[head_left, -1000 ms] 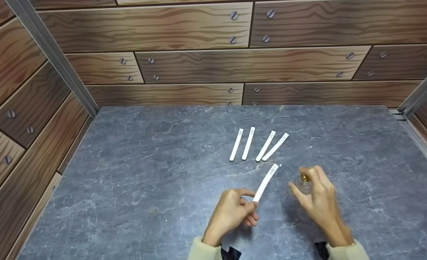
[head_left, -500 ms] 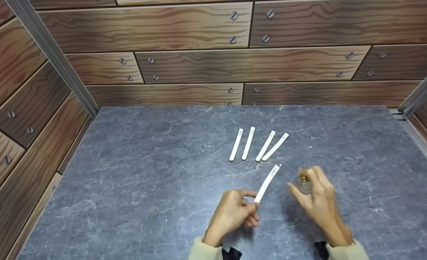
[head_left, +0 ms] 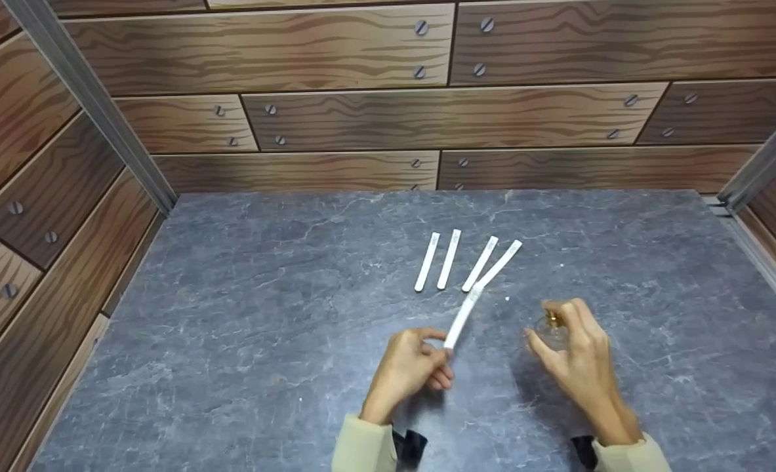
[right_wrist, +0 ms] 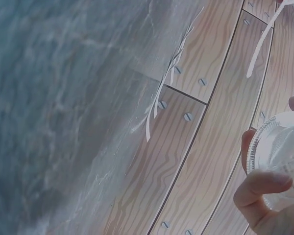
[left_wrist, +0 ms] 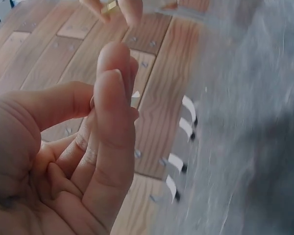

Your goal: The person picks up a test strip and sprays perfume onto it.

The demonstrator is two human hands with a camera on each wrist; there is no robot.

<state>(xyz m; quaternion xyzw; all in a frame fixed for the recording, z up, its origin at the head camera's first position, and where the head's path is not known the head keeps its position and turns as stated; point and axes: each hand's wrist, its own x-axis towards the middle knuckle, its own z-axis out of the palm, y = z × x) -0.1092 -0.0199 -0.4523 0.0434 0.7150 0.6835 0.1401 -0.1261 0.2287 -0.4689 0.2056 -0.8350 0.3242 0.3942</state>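
Note:
My left hand point(head_left: 404, 364) pinches the near end of a white paper test strip point(head_left: 463, 319) between thumb and fingers. The strip slants up and away, and its far tip overlaps the lower ends of the strips behind it in the head view. In the left wrist view my fingers hide most of it. My right hand point(head_left: 582, 354) grips a clear glass perfume bottle point(right_wrist: 284, 152) with a gold spray neck point(head_left: 553, 319); the index finger curls over the top, the thumb lies at the side. The bottle stands apart from the strip, to its right.
Several more white strips point(head_left: 449, 260) lie fanned out on the grey marbled table point(head_left: 263, 295), beyond my hands. Wood-patterned panels point(head_left: 335, 118) with metal corner posts point(head_left: 92, 92) enclose the back and sides. Small white specks point(head_left: 507, 299) dot the tabletop.
My left hand has shifted left and slightly away from me with the strip, taking its tip farther from the bottle. The right hand and bottle have stayed nearly still.

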